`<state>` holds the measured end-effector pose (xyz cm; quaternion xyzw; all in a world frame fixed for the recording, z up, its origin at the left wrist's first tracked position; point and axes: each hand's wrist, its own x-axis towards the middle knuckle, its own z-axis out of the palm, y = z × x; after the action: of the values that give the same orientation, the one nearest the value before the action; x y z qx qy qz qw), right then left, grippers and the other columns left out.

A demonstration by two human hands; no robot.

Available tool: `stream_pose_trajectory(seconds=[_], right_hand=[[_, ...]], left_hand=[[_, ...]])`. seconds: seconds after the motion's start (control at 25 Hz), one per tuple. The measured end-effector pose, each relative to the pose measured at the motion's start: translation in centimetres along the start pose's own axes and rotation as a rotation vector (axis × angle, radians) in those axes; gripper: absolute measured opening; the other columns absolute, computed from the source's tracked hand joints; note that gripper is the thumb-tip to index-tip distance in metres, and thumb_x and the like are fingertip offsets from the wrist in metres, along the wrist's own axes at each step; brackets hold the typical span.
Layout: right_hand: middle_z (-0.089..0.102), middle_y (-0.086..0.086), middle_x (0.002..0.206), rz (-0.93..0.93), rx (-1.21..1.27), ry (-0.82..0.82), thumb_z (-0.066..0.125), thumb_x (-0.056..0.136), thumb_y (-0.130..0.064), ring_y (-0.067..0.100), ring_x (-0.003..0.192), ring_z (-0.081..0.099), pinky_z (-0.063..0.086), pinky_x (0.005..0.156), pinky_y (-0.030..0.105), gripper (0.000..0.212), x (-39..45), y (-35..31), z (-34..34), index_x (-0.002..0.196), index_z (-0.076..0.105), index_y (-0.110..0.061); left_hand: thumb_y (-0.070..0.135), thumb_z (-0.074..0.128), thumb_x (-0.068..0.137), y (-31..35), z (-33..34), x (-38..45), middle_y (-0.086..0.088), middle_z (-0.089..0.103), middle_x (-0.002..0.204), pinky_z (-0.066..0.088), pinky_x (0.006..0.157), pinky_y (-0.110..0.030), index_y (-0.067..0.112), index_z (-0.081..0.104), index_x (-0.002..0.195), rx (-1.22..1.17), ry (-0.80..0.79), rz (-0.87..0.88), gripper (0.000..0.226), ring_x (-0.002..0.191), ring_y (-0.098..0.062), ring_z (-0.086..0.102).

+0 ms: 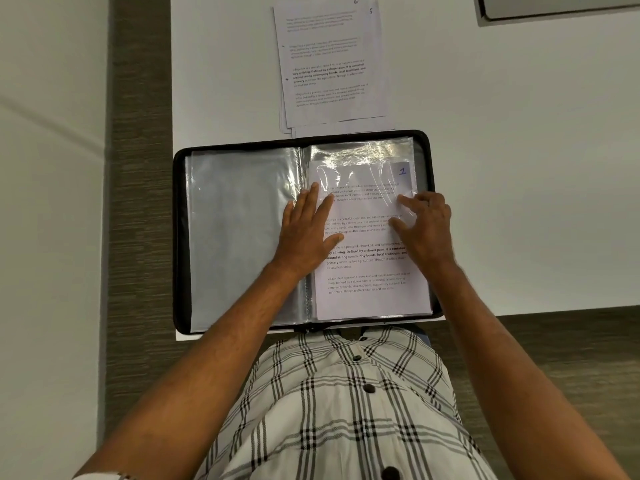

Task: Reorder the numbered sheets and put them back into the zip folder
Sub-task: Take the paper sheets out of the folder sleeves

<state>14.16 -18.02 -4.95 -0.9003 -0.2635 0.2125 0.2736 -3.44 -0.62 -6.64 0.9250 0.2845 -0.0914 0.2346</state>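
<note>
A black zip folder lies open on the white table, with clear plastic sleeves on both sides. A printed sheet marked 1 lies on the right side, its upper part under a shiny clear sleeve. My left hand lies flat with straight fingers on the sheet's left edge near the spine. My right hand rests on the sheet's right side, fingers bent over the sleeve's edge. A loose stack of printed sheets lies beyond the folder, the top one marked 6, a 5 showing behind it.
The white table spreads to the right of the folder. A grey tray or device corner shows at the far right. The table's left edge runs along a grey-brown carpet strip. My checked shirt is below the folder.
</note>
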Motion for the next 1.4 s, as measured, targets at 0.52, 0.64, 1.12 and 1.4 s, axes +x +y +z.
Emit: stream_pose_trajectory(seconds=[0.52, 0.64, 1.12, 1.4], right_hand=[[0.078, 0.000, 0.107, 0.223, 0.579, -0.016, 0.064, 0.104, -0.033, 0.019, 0.091, 0.078, 0.065, 0.083, 0.048, 0.021, 0.9, -1.9, -1.8, 0.115, 0.069, -0.016], [0.079, 0.003, 0.105, 0.190, 0.669, -0.053, 0.063, 0.106, -0.029, 0.022, 0.089, 0.078, 0.066, 0.082, 0.045, 0.021, 0.5, -2.0, -2.7, 0.111, 0.071, -0.010], [0.078, 0.006, 0.110, 0.207, 0.742, -0.102, 0.061, 0.107, -0.026, 0.024, 0.092, 0.079, 0.066, 0.081, 0.041, 0.024, 0.4, -2.0, -2.9, 0.118, 0.070, -0.007], [0.077, 0.001, 0.113, 0.220, 0.688, -0.078, 0.054, 0.110, -0.024, 0.021, 0.094, 0.078, 0.066, 0.083, 0.040, 0.023, 0.6, -1.3, -2.6, 0.125, 0.067, -0.013]], left_hand=[[0.052, 0.062, 0.096, 0.1, -2.9, 2.7, -0.003, 0.023, 0.167, 0.015, 0.122, -0.048, 0.023, 0.029, 0.159, -0.127, 0.090, -0.018, 0.077, 0.153, -0.024, 0.020], [0.047, 0.061, 0.098, 0.3, -5.2, 6.4, -0.004, 0.031, 0.165, 0.022, 0.119, -0.048, 0.022, 0.030, 0.158, -0.208, 0.125, -0.029, 0.072, 0.151, -0.025, 0.026], [0.026, 0.080, 0.084, 0.3, -8.9, 13.5, 0.004, 0.059, 0.091, 0.048, 0.072, -0.026, 0.019, 0.069, 0.083, -0.302, 0.171, 0.070, 0.013, 0.079, -0.010, 0.054], [0.024, 0.074, 0.089, 0.0, -8.9, 12.4, 0.006, 0.071, 0.087, 0.055, 0.080, -0.032, 0.018, 0.078, 0.090, -0.309, 0.203, 0.091, 0.007, 0.082, -0.007, 0.063]])
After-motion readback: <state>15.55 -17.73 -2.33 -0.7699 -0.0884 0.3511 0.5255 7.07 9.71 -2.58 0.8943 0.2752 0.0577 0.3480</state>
